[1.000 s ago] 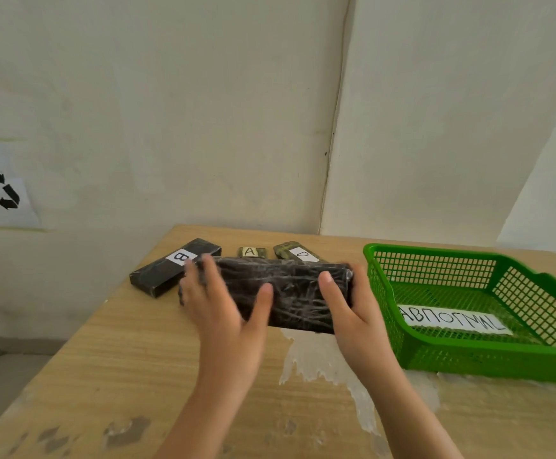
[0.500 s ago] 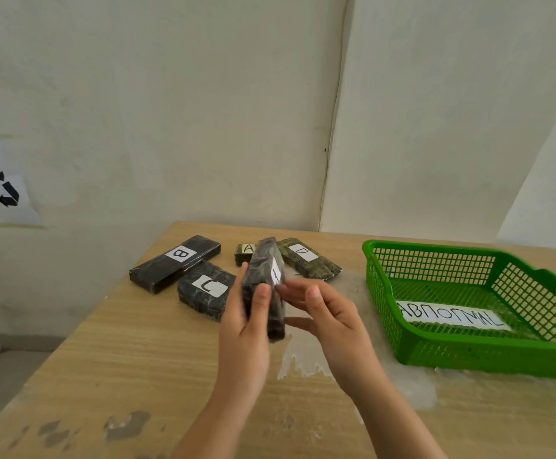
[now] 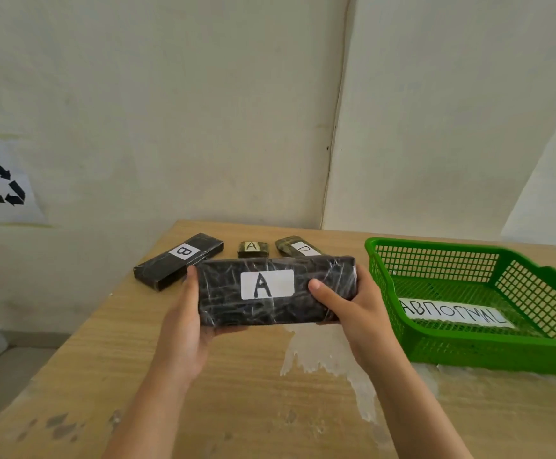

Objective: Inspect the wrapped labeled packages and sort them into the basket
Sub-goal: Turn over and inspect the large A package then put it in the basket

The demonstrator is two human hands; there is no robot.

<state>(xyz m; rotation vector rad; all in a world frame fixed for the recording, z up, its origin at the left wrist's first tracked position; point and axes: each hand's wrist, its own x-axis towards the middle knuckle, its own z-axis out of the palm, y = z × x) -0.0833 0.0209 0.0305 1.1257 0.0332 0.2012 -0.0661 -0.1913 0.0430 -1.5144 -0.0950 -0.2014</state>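
I hold a black plastic-wrapped package (image 3: 230, 299) with a white label "A" facing me, lifted above the wooden table (image 3: 253, 392). My left hand (image 3: 187, 313) grips its left end from beneath and my right hand (image 3: 349, 306) grips its right end, thumb on the front. Behind it on the table lie a long black package labeled "B" (image 3: 179, 260), a small package labeled "A" (image 3: 252, 249) and a package labeled "D" (image 3: 298, 248), partly hidden. The green mesh basket (image 3: 468, 356) stands to the right with a handwritten paper label inside.
The table stands in a corner of two pale walls. A sheet with a recycling symbol (image 3: 1, 183) is stuck on the left wall. A worn white patch (image 3: 323, 356) marks the tabletop below my hands. The floor shows at the lower left.
I have turned the package over: first its plain back faced me, then it stood on edge, now the "A" label faces me. It hides the package labeled "C".
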